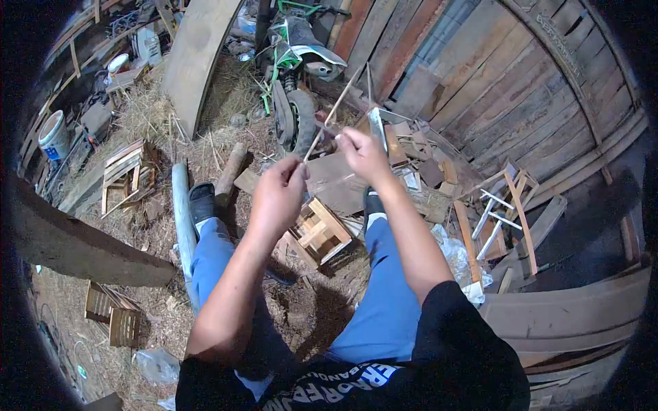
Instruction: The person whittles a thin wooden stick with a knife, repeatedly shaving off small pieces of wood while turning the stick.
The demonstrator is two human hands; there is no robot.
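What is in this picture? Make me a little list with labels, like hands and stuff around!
Place: wooden wall, straw on the ground
Left hand: grips a thin stick
Right hand: holds a knife, blade up, near the stick
Between the feet: small wooden crate
Further back: motorbike, white bucket

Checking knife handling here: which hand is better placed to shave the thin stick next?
Probably the right hand: it holds the blade close to the stick, while the left hand pinches the stick's lower end.
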